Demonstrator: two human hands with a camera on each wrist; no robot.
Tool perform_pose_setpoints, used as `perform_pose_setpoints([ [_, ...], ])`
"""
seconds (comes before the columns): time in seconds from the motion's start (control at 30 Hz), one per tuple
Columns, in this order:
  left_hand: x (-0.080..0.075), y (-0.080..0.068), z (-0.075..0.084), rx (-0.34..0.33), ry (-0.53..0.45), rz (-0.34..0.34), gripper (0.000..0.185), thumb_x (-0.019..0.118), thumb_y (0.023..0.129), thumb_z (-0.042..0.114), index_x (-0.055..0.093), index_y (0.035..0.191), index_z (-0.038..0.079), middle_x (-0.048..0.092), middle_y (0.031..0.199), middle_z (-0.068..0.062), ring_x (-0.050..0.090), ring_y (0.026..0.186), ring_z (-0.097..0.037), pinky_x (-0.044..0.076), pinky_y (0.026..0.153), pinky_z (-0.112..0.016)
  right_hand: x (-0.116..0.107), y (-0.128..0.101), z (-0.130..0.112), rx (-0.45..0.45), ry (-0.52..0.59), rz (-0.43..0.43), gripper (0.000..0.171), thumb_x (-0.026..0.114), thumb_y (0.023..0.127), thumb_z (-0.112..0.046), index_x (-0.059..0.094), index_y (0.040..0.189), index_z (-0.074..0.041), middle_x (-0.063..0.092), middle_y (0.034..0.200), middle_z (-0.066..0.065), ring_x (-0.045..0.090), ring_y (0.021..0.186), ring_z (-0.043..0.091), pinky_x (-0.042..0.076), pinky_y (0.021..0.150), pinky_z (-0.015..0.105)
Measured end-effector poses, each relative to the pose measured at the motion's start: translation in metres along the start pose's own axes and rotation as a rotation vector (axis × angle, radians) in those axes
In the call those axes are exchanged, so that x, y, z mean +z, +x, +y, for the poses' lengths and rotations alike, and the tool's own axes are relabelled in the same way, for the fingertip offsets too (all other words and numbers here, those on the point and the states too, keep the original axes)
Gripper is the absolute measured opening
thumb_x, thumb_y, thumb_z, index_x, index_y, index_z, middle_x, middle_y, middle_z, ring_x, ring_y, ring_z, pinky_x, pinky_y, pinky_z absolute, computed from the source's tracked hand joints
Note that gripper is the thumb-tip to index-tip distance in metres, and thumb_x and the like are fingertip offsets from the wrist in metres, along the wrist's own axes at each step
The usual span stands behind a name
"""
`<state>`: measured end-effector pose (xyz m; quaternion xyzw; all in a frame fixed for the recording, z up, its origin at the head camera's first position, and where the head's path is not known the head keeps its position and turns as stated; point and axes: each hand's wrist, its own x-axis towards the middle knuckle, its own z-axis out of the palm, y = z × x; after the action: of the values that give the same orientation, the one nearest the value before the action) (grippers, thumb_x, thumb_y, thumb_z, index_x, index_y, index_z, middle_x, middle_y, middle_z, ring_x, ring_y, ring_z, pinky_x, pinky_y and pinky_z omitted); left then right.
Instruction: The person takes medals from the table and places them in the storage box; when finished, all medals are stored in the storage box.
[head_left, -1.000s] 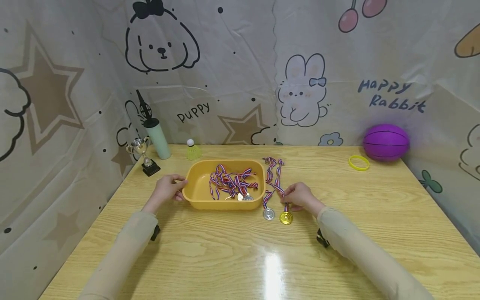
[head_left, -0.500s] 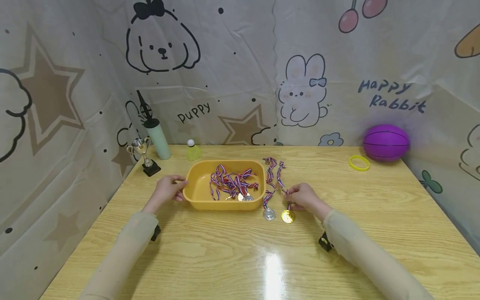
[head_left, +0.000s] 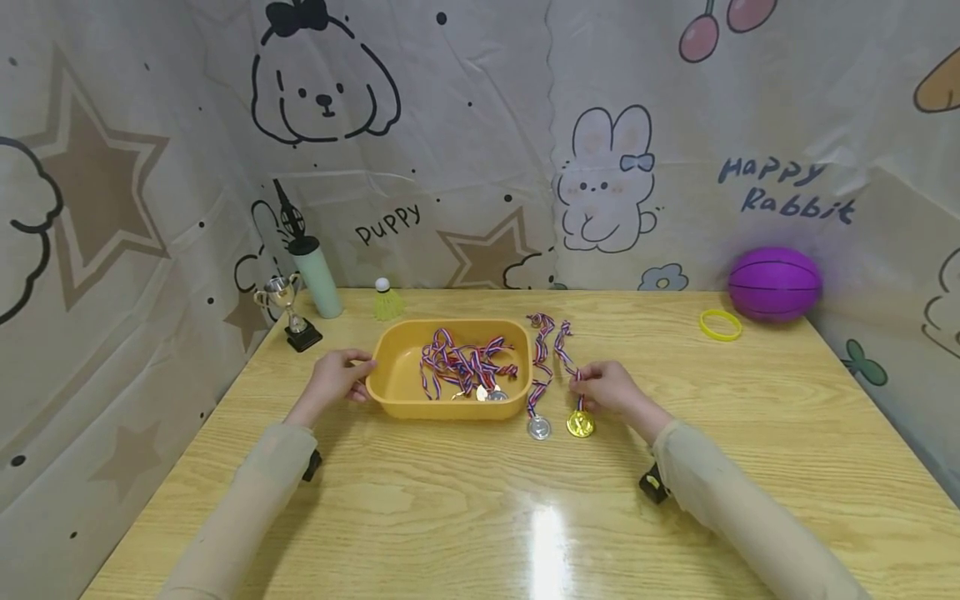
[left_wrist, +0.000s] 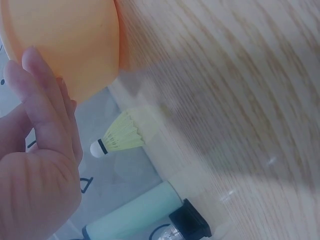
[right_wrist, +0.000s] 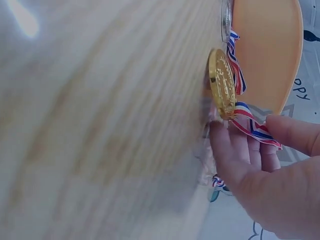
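Note:
A yellow tub (head_left: pixel 442 408) sits mid-table with several ribboned medals (head_left: pixel 465 367) heaped inside. My left hand (head_left: pixel 358 377) holds its left end, thumb by the rim and fingers straight against the tub's outer wall (left_wrist: pixel 65 45). Right of the tub lie a silver medal (head_left: pixel 538 427) and a gold medal (head_left: pixel 580 423), their striped ribbons trailing toward the back. My right hand (head_left: pixel 579 379) pinches the gold medal's ribbon (right_wrist: pixel 255 127) just above the gold medal (right_wrist: pixel 222 90), thumb (right_wrist: pixel 292 132) over fingers (right_wrist: pixel 235 150). The disc stands tilted on the tabletop.
A small trophy (head_left: pixel 288 312), a pale green pump (head_left: pixel 315 279) and a yellow shuttlecock (head_left: pixel 386 302) stand at the back left. A yellow ring (head_left: pixel 720 325) and a purple ball (head_left: pixel 775 283) lie at the back right. Printed curtains wall the table on three sides.
My right hand has drawn the gold medal's ribbon slightly right and back, pulling it apart from the silver medal's ribbon; the gold disc slid a little with it. Left hand unmoved.

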<state>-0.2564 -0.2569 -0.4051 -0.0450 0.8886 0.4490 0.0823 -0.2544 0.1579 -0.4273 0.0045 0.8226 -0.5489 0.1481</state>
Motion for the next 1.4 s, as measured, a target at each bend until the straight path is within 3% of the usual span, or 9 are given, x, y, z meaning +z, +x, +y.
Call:
perform_pose_setpoints([
  [0.27, 0.0, -0.001, 0.002, -0.004, 0.0, 0.008, 0.041, 0.053, 0.1, 0.019, 0.051, 0.131, -0.007, 0.062, 0.071, -0.007, 0.06, 0.05, -0.005, 0.06, 0.055, -0.025, -0.005, -0.002, 0.008, 0.015, 0.196, -0.061, 0.019, 0.06, 0.09, 0.003, 0.054, 0.106, 0.011, 0.068, 0.085, 0.004, 0.065, 0.076, 0.009, 0.061, 0.068, 0.025],
  [0.57, 0.0, -0.001, 0.001, 0.003, 0.01, 0.008, 0.041, 0.052, 0.1, 0.019, 0.05, 0.131, -0.009, 0.062, 0.071, -0.007, 0.06, 0.05, -0.005, 0.061, 0.058, -0.029, -0.018, -0.006, 0.015, -0.02, 0.354, -0.149, 0.023, 0.065, 0.089, -0.006, 0.056, 0.108, 0.003, 0.072, 0.089, 0.002, 0.068, 0.079, 0.009, 0.06, 0.067, 0.021],
  [0.77, 0.0, -0.002, 0.001, 0.009, 0.001, 0.003, 0.041, 0.052, 0.1, 0.019, 0.05, 0.131, -0.009, 0.062, 0.072, -0.007, 0.06, 0.051, -0.005, 0.061, 0.058, -0.029, -0.023, -0.002, 0.01, -0.007, 0.447, -0.147, 0.03, 0.056, 0.094, 0.0, 0.049, 0.121, 0.01, 0.071, 0.088, -0.001, 0.069, 0.083, 0.008, 0.06, 0.071, 0.02],
  [1.07, 0.001, -0.001, 0.001, 0.005, -0.004, 0.003, 0.041, 0.052, 0.1, 0.019, 0.05, 0.131, -0.008, 0.063, 0.073, -0.007, 0.061, 0.051, -0.005, 0.061, 0.057, -0.027, -0.028, -0.009, -0.019, -0.05, 0.433, -0.145, 0.036, 0.053, 0.097, -0.002, 0.044, 0.127, 0.013, 0.069, 0.089, -0.003, 0.067, 0.085, 0.006, 0.059, 0.075, 0.02],
  [1.3, 0.0, -0.002, 0.002, 0.004, -0.01, 0.003, 0.041, 0.052, 0.1, 0.019, 0.05, 0.131, -0.008, 0.063, 0.073, -0.008, 0.061, 0.051, -0.005, 0.061, 0.056, -0.026, -0.024, -0.015, -0.054, -0.113, 0.43, -0.164, 0.02, 0.055, 0.096, -0.002, 0.052, 0.115, 0.004, 0.068, 0.09, -0.003, 0.067, 0.085, 0.006, 0.059, 0.074, 0.019],
  [1.4, 0.0, -0.002, 0.002, 0.004, -0.011, 0.001, 0.041, 0.052, 0.1, 0.019, 0.05, 0.131, -0.008, 0.063, 0.074, -0.008, 0.061, 0.051, -0.005, 0.06, 0.055, -0.025, -0.019, -0.018, -0.069, -0.146, 0.447, -0.196, 0.018, 0.053, 0.096, 0.0, 0.051, 0.113, 0.005, 0.066, 0.091, -0.002, 0.066, 0.085, 0.007, 0.059, 0.075, 0.02],
])
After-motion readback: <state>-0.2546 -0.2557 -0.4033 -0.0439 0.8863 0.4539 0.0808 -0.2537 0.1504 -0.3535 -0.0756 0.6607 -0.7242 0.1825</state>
